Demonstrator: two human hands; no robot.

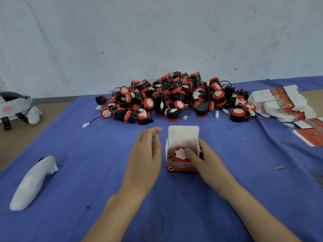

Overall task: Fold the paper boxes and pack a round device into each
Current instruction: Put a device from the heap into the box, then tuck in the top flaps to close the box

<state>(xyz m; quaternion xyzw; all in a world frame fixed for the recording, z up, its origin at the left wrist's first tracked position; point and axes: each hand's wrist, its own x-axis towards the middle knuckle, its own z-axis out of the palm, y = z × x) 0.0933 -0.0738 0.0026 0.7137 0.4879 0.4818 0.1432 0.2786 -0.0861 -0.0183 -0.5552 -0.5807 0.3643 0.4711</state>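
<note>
Covering your table [73, 172] is a blue cloth, with a pile of devices [174, 96] at the back and flat boxes [279, 102] far right. Your left hand [145, 159] hovers open, empty, just left of the box [182, 147]. Your right hand [208, 161] wraps the box's right side, thumb pressing the device [180, 154] inside it.

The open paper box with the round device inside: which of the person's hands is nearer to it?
Right. The right hand grips the open paper box, its thumb on the round device. The left hand hovers open just left of it, not touching.
</note>
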